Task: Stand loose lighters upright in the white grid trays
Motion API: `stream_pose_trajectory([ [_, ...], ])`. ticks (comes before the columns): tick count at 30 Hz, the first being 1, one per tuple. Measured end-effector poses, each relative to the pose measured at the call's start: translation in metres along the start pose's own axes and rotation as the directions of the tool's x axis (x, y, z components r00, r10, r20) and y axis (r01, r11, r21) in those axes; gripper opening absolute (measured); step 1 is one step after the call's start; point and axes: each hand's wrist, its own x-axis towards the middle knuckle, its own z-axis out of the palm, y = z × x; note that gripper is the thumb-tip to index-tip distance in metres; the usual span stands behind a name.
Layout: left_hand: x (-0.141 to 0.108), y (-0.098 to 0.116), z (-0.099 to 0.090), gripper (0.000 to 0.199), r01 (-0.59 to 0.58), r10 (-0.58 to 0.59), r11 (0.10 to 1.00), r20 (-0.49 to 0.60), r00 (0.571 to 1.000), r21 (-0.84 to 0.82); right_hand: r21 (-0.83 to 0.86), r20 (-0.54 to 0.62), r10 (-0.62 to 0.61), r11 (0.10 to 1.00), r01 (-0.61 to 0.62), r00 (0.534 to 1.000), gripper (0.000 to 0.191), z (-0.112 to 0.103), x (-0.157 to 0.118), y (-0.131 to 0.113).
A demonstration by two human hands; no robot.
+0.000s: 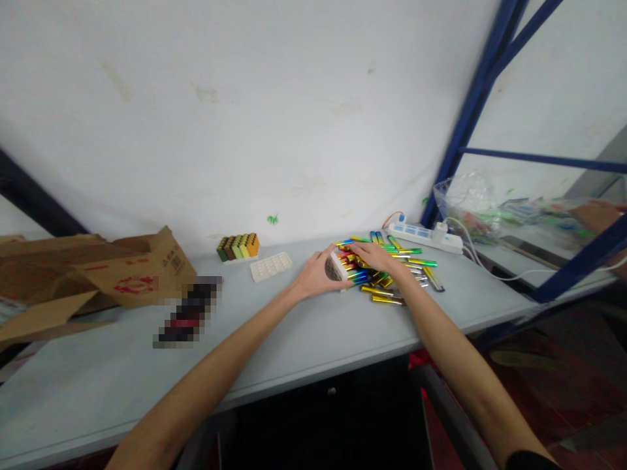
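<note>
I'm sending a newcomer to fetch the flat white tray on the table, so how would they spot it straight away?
Find the grey table against the wall. Near its back edge, between the upright coloured tubes and the left hand, lies the flat white tray. Unlike the held holder, it has no tubes in it.

The single camera is on the person's head, before the table point(313, 336) and above it. It faces forward and down, over the table to the wall point(294, 117) behind it. It is rather near, with a wide view.
</note>
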Motion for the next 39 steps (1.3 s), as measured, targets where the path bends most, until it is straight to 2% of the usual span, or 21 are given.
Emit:
stream_pose_trajectory([
  [7,-0.003,-0.002,-0.002,0.115,0.011,-0.010,1.000,0.028,1.000,-0.019,0.033,0.007,-0.003,0.999,0.003,1.000,0.046,0.003,0.001,0.015],
  [10,-0.006,-0.001,-0.004,0.117,0.021,-0.020,1.000,0.034,0.999,-0.013,0.080,-0.007,-0.004,0.997,0.005,1.000,0.051,0.001,-0.001,0.011],
  [13,-0.007,-0.001,-0.004,0.117,0.014,-0.013,1.000,0.031,0.999,-0.010,0.120,-0.052,-0.034,0.992,0.040,0.998,0.055,0.002,-0.003,-0.003],
  [17,-0.008,0.001,-0.003,0.117,0.030,-0.029,1.000,0.022,0.999,-0.011,-0.013,-0.028,-0.169,0.986,0.169,0.985,0.055,0.015,-0.005,-0.028],
  [20,-0.009,0.002,-0.003,0.119,0.024,-0.024,0.999,0.014,1.000,-0.031,-0.144,0.012,-0.211,0.967,0.210,0.977,0.053,0.026,-0.007,-0.036],
  [23,-0.011,0.001,-0.004,0.117,0.021,-0.021,0.999,-0.006,1.000,-0.030,-0.183,0.032,-0.232,0.955,0.234,0.972,0.054,0.032,-0.006,-0.029],
  [26,-0.011,-0.001,-0.005,0.114,0.013,-0.013,1.000,-0.011,1.000,-0.023,-0.126,0.040,-0.240,0.962,0.244,0.970,0.053,0.032,-0.003,-0.019],
  [33,-0.018,-0.004,-0.012,0.115,0.026,-0.026,1.000,0.027,0.999,0.007,-0.050,0.080,-0.226,0.972,0.231,0.971,0.049,0.020,0.000,-0.002],
  [36,-0.023,-0.003,-0.015,0.116,0.046,-0.046,0.999,0.033,0.998,-0.001,-0.054,0.064,-0.194,0.979,0.198,0.979,0.048,0.016,0.000,-0.001],
  [39,-0.024,-0.004,-0.013,0.115,0.053,-0.052,0.998,0.015,0.999,-0.032,-0.066,-0.001,-0.196,0.978,0.196,0.981,0.048,0.022,-0.001,-0.011],
])
